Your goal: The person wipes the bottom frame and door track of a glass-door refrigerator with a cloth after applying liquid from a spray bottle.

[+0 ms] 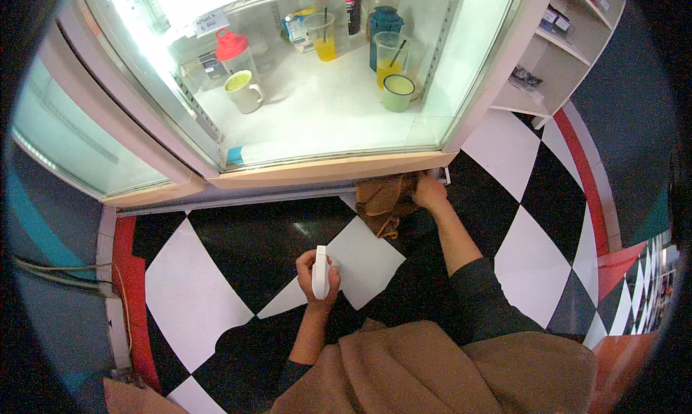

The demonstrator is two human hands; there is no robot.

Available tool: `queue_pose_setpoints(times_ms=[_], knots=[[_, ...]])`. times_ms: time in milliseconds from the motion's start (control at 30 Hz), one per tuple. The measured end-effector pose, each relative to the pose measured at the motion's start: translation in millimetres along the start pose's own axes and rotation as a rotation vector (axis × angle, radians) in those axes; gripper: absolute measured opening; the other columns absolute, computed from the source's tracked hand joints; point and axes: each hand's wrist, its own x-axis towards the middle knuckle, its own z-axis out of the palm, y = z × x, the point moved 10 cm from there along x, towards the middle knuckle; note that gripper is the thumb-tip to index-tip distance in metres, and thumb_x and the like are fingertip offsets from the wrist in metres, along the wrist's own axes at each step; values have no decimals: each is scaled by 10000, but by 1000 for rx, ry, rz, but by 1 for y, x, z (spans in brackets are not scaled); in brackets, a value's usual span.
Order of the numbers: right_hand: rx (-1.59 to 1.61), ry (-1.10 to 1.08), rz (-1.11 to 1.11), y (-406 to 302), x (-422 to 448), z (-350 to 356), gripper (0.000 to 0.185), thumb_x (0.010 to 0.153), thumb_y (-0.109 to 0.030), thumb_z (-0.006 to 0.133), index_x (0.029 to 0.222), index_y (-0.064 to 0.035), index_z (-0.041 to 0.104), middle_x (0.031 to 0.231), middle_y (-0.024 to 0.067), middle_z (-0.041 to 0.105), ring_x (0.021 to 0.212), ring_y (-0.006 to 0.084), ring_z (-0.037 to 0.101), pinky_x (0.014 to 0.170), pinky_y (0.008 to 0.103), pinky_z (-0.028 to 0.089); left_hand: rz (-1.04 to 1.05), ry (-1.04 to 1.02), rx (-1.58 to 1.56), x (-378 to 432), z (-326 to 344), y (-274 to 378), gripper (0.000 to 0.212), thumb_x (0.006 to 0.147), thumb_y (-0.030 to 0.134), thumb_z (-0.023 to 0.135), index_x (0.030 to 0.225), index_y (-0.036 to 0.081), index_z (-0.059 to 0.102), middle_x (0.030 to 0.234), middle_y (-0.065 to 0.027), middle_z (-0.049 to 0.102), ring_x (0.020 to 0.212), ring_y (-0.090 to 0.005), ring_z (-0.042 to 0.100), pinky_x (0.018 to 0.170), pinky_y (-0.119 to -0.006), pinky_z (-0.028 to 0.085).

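Note:
My left hand [318,281] is wrapped around a white spray bottle [321,273], seen from above so that mainly its head shows. It is held over the checkered floor. Further forward and to the right, my right hand [431,191] grips a brown cloth [378,198] at the foot of a glass-fronted display refrigerator [335,169]. The cloth hangs down below the beige lower edge, and one corner with a loop trails towards the floor. My right fingertips are partly hidden beside the cloth and under the edge.
Behind the glass stand a white mug [244,92], a green enamel mug [398,94], a red-lidded shaker [233,49] and plastic cups with yellow drink [325,46]. A white shelf unit [546,87] stands at right. Cables [65,271] run along the left wall.

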Motion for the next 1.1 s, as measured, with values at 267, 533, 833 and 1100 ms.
queue_pose_setpoints(times_ms=[267,533,833,1100], knots=[[281,10,-431,-80,-30,8,700,687,-358,643,1256,-75,350,1328,210,252,1092,384,426,908,408,389,36,-4,43,1,3,7,430,729,277,586,995,-2,396,779,-79,498,697,-159,515,669,-293,445],[54,-69,-16,-33,-39,-2,594,751,-291,569,1273,-134,334,1345,103,287,993,346,525,796,423,462,14,-37,28,0,-1,3,396,719,196,571,1006,-15,398,809,-91,504,731,-160,527,705,-307,450],[19,-16,88,5,-17,4,522,758,-186,529,1243,-86,364,1327,147,287,1024,322,512,797,412,464,47,34,-12,3,-1,10,365,760,251,569,968,0,405,792,-74,481,669,-142,497,638,-276,437],[35,186,-116,-84,-31,13,508,747,-284,536,1181,-41,435,1265,192,336,1107,395,399,882,417,406,12,-9,3,1,1,6,432,723,222,599,1020,-16,394,816,-100,516,723,-172,547,686,-296,462]])
